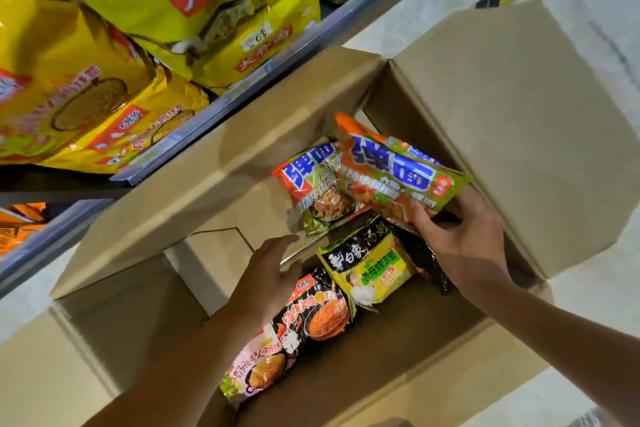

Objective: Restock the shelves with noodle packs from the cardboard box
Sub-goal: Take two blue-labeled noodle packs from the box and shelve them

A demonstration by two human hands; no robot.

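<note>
An open cardboard box (519, 135) lies below the shelves with its flaps spread. My right hand (460, 236) grips an orange-and-green noodle pack (391, 173), lifted above the other packs at the box's far side. A second orange-and-green pack (311, 191) rests beneath it to the left. A yellow-green pack (370, 267), a black pack (318, 312) and a pink pack (256, 371) lie on the box floor. My left hand (270, 274) hovers over the box with fingers apart, holding nothing, just left of the black pack.
Large yellow noodle multipacks (166, 3) fill the shelf at the upper left, behind a grey shelf edge (214, 107) with price-tag strips. A lower shelf shows orange packs (17, 222) at the far left. Pale floor (588, 10) lies to the right.
</note>
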